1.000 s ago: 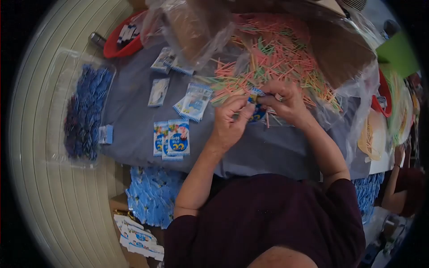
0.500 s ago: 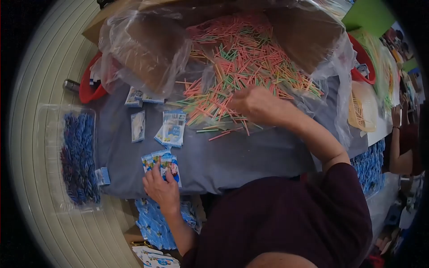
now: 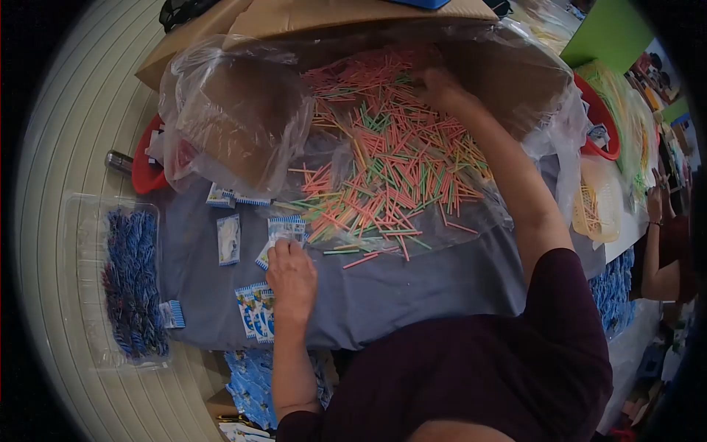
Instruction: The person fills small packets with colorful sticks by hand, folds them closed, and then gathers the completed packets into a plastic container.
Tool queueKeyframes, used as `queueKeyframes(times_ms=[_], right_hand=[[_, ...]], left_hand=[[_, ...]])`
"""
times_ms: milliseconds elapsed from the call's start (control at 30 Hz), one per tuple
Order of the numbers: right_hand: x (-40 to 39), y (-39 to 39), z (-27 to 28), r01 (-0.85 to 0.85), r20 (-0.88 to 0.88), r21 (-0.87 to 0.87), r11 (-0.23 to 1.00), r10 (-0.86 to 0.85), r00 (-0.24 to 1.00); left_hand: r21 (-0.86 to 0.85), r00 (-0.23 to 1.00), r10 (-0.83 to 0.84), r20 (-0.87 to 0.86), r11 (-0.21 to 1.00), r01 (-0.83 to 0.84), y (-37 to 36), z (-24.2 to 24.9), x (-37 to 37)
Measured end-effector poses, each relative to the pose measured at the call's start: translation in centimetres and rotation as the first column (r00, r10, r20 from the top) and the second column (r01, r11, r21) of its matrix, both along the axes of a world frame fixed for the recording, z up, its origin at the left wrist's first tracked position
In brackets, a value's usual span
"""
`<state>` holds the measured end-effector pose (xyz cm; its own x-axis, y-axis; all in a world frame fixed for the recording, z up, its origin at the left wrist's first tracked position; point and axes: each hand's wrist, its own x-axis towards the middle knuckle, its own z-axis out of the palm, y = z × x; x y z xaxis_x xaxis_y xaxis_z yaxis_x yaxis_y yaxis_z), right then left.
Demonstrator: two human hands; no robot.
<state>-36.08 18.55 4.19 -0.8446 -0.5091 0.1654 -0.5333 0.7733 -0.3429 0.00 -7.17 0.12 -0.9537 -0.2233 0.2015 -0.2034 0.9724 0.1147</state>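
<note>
My left hand [image 3: 292, 278] is over the grey cloth, its fingers bent and closed at the lower edge of a small white and blue packet [image 3: 287, 228]. Below it lie several overlapping packets [image 3: 254, 315] with coloured print. My right hand [image 3: 444, 90] reaches far into the open cardboard box, at the back of a heap of thin pink, green and yellow sticks [image 3: 401, 158]. Its fingers are dim and blurred, so what they hold cannot be made out. Another packet [image 3: 229, 239] rests to the left of my left hand.
Clear plastic film [image 3: 236, 110] lines the box. On the left is a clear tray [image 3: 88, 295] of blue strips, with a red basin [image 3: 147, 173] behind. A yellow basket [image 3: 600, 214] and another red basin [image 3: 607, 140] stand right. Another person's arm [image 3: 655, 236] shows at far right.
My right hand has gone from the front of the stick heap to its back, deeper in the box. My left hand has moved up from the printed packets to the white and blue one.
</note>
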Motion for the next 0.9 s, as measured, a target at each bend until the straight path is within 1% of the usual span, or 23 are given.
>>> queueKeyframes(times_ms=[33, 67, 133, 167, 200, 233, 267, 300, 333, 367, 400, 433, 467, 500, 533, 567, 633, 667, 733, 767, 833, 867, 900], right_hand=[[-0.9, -0.6, -0.1, 0.039, -0.027, 0.026, 0.999, -0.039, 0.999], [-2.3, -1.0, -0.3, 0.033, -0.027, 0.02, 0.999, -0.033, 0.999], [-5.0, -1.2, -0.6, 0.155, -0.106, 0.14, 0.978, -0.141, 0.984], [-5.6, -0.7, -0.7, 0.153, -0.104, 0.14, 0.978, -0.139, 0.985], [-5.8, 0.0, -0.1, 0.12, -0.171, 0.175, 0.977, -0.09, 0.981], [-6.0, 0.9, 0.0, 0.09, -0.235, 0.216, 0.972, -0.038, 0.971], [-7.4, 2.3, -1.2, 0.093, -0.232, 0.225, 0.97, -0.039, 0.972], [-9.7, 3.8, -3.3, -0.25, -0.185, -0.201, 0.947, 0.214, 0.959], [-10.2, 4.1, -3.9, -0.497, -0.247, -0.584, 0.642, 0.443, 0.862], [-10.6, 4.1, -4.5, -0.496, -0.241, -0.58, 0.647, 0.445, 0.863], [-9.8, 3.4, -4.0, -0.287, -0.238, -0.373, 0.882, 0.208, 0.949], [-9.1, 2.6, -3.3, -0.007, -0.297, -0.148, 0.989, -0.037, 0.954], [-8.7, 1.9, -2.4, -0.005, -0.296, -0.145, 0.989, -0.039, 0.954], [-8.2, 1.1, -1.4, 0.114, -0.364, 0.256, 0.96, -0.014, 0.931], [-7.8, 0.6, -0.9, 0.239, -0.413, 0.602, 0.762, 0.041, 0.91], [-7.5, 0.5, -0.7, 0.236, -0.409, 0.605, 0.76, 0.044, 0.911], [-7.1, 0.5, -0.6, 0.202, -0.37, 0.53, 0.824, 0.01, 0.929], [-7.6, 1.0, -1.1, 0.205, -0.372, 0.534, 0.82, 0.01, 0.928], [-8.9, 1.7, -2.8, 0.137, -0.491, 0.487, 0.862, 0.141, 0.859], [-9.4, 1.7, -3.6, 0.135, -0.492, 0.489, 0.862, 0.145, 0.859], [-9.6, 1.4, -4.6, 0.252, -0.497, 0.578, 0.776, 0.09, 0.863], [-9.6, 1.4, -5.1, 0.251, -0.497, 0.577, 0.777, 0.091, 0.863], [-9.6, 1.5, -5.3, 0.241, -0.537, 0.518, 0.821, 0.093, 0.838]], left_hand=[[-0.014, 1.0, 0.007, -0.005, 1.0, -0.008, 0.4, 0.0, 0.1], [-0.029, 1.0, 0.015, -0.009, 0.999, -0.015, 0.6, -0.1, 0.2], [-0.039, 1.0, 0.022, 0.005, 0.999, -0.022, 0.9, -0.1, 0.3], [-0.041, 1.0, 0.021, 0.018, 0.999, -0.02, 0.8, -0.1, 0.3], [-0.038, 1.0, 0.019, 0.021, 0.999, -0.018, 0.8, -0.3, 0.2], [-0.039, 1.0, 0.022, -0.019, 0.999, -0.023, 0.7, -0.5, 0.2], [-0.036, 0.998, 0.025, -0.06, 0.999, -0.027, 0.7, -0.7, 0.2], [-0.027, 0.998, 0.023, -0.054, 0.999, -0.024, 0.5, -0.9, 0.2], [-0.004, 0.995, 0.003, -0.101, 1.0, -0.003, 0.1, -1.0, 0.4], [0.017, 0.989, -0.015, -0.15, 1.0, 0.018, -0.1, -1.1, 0.4], [0.024, 0.989, -0.014, -0.149, 1.0, 0.018, -0.2, -1.1, 0.4], [0.037, 0.979, -0.013, -0.201, 0.999, 0.021, -0.2, -1.0, 0.4], [0.047, 0.968, -0.012, -0.251, 0.999, 0.025, -0.2, -1.0, 0.3], [0.05, 0.968, -0.014, -0.249, 0.998, 0.027, -0.3, -0.9, 0.3], [0.066, 0.973, -0.011, -0.23, 0.997, 0.027, -0.4, -0.8, 0.3], [0.082, 0.978, -0.007, -0.21, 0.996, 0.025, -0.4, -0.7, 0.4], [0.095, 0.982, 0.0, -0.187, 0.995, 0.018, -0.5, -0.3, 0.4], [0.104, 0.985, 0.005, -0.171, 0.994, 0.013, -0.6, -0.2, 0.2], [0.127, 0.983, -0.002, -0.182, 0.992, 0.025, -0.8, 0.2, 0.0], [0.143, 0.982, -0.008, -0.186, 0.989, 0.035, -1.0, 0.3, 0.0], [0.148, 0.985, -0.004, -0.175, 0.989, 0.03, -1.1, 0.5, 0.0], [0.152, 0.986, -0.003, -0.166, 0.988, 0.028, -1.2, 0.6, 0.0], [0.151, 0.986, 0.0, -0.167, 0.988, 0.026, -1.2, 0.6, -0.1]])
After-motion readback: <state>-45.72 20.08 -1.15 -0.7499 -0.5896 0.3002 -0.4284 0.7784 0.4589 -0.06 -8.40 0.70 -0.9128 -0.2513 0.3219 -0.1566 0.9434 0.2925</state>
